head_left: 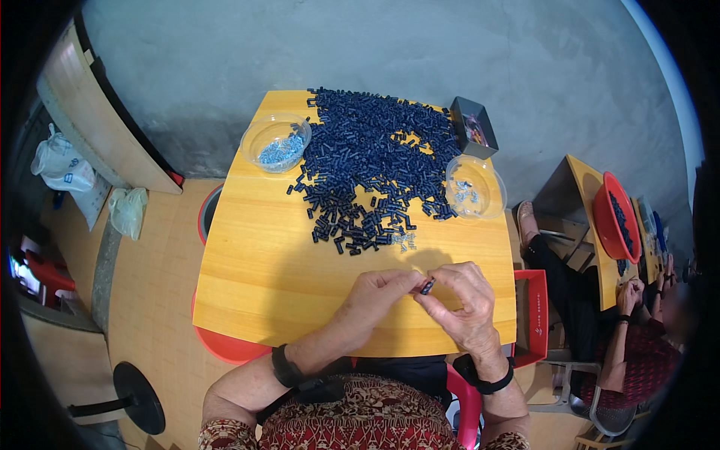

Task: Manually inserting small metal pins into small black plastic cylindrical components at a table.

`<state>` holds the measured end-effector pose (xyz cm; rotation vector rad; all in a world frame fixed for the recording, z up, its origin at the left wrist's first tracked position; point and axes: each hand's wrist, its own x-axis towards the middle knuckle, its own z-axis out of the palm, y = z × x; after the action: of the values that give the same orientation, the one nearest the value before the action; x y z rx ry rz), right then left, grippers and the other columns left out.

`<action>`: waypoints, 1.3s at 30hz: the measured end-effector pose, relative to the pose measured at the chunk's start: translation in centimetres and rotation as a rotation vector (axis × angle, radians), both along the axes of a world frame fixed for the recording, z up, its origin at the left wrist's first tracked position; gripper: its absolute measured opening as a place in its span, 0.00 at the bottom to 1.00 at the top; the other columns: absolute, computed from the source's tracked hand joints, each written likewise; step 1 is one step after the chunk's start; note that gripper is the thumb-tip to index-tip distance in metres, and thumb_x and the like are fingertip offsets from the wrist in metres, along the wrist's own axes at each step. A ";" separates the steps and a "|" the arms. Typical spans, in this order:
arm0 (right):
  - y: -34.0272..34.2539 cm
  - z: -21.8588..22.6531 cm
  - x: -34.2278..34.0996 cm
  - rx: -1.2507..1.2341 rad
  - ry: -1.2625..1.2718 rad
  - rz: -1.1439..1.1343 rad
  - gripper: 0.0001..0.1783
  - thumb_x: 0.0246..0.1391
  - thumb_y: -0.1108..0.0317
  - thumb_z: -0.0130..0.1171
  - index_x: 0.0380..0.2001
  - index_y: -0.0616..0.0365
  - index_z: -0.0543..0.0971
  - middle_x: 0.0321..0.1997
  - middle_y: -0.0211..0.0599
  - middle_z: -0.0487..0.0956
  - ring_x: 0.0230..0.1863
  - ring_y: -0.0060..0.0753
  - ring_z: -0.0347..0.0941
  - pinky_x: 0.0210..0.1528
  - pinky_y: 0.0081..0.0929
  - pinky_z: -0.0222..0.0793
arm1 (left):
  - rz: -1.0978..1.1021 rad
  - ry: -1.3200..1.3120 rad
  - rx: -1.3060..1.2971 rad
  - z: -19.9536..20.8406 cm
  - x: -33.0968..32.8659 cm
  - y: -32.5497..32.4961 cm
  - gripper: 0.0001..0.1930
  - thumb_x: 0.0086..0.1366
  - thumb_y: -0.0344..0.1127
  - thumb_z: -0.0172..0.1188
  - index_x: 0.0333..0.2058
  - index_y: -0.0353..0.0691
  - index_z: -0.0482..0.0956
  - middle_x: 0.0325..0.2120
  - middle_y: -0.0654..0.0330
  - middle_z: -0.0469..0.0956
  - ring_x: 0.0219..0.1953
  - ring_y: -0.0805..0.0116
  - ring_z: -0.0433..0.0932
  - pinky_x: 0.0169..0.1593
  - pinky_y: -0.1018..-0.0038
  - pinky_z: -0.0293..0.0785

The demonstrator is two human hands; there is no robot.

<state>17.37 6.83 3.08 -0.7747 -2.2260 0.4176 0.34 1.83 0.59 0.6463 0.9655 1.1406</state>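
1. Small black plastic piece: one is in hand, above the near half of the yellow wood-grain table, between the fingertips of both hands.
2. Two bare hands work on it. The left hand pinches at its left end, thumb and forefinger pressed together; the right hand grips it between thumb and forefinger, the other fingers curled loosely.
3. Both forearms rise from the lower edge and converge. The left one slants up to the right, its hand stretched flat and low; the right one stands steeper, knuckles raised and wrist bent inward. Each wrist wears one black band.
4. One wide heap of black plastic pieces covers the far middle of the table, too many to count.
5. Two round clear plastic tubs flank the heap: the left tub contains many small silvery-blue parts, the right tub only a few silvery ones.
6. One loose cluster of tiny silvery parts lies at the heap's near edge; its count cannot be told.
7. One dark rectangular open box stands at the far right corner, small coloured items inside.
8. At right, one co-worker sits at another table, which bears one red plastic basin holding black pieces.
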 end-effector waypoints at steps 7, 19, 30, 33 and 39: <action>-0.2 -0.1 -0.3 0.071 0.003 -0.019 0.17 0.37 0.74 0.71 0.34 0.60 0.79 0.31 0.36 0.78 0.33 0.36 0.74 0.37 0.32 0.67 | -0.095 0.020 0.097 -0.2 0.1 -0.1 0.13 0.65 0.38 0.58 0.38 0.33 0.83 0.35 0.60 0.82 0.42 0.75 0.76 0.52 0.76 0.67; -0.5 0.6 -0.3 0.204 -0.128 0.006 0.15 0.34 0.76 0.68 0.31 0.61 0.79 0.29 0.36 0.76 0.29 0.37 0.72 0.34 0.32 0.66 | -0.056 0.042 0.128 -1.1 0.4 -0.4 0.11 0.63 0.35 0.59 0.35 0.30 0.83 0.32 0.59 0.82 0.37 0.75 0.78 0.45 0.78 0.71; -0.5 -0.7 -0.7 0.225 -0.049 0.000 0.15 0.33 0.78 0.67 0.30 0.61 0.78 0.24 0.33 0.74 0.25 0.33 0.71 0.31 0.29 0.65 | -0.032 0.029 0.125 -1.0 0.3 -0.3 0.10 0.62 0.32 0.58 0.33 0.29 0.83 0.30 0.58 0.82 0.35 0.75 0.77 0.44 0.78 0.72; -0.5 -0.7 -0.8 0.244 -0.031 0.011 0.14 0.32 0.78 0.67 0.29 0.60 0.78 0.23 0.32 0.74 0.24 0.33 0.70 0.30 0.29 0.65 | -0.058 0.074 0.106 -0.8 0.1 -0.3 0.11 0.63 0.32 0.58 0.34 0.29 0.83 0.31 0.58 0.82 0.35 0.75 0.77 0.45 0.78 0.72; 0.0 -0.9 -0.1 0.141 0.080 -0.022 0.10 0.36 0.78 0.67 0.26 0.61 0.79 0.24 0.38 0.77 0.26 0.38 0.74 0.30 0.31 0.69 | -0.097 -0.055 0.094 -0.2 0.1 -0.1 0.13 0.66 0.37 0.58 0.41 0.32 0.81 0.35 0.64 0.80 0.38 0.79 0.75 0.43 0.80 0.69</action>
<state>17.23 6.79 2.16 -0.6958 -2.1447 0.2728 0.47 1.78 0.42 0.7262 0.8289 1.1173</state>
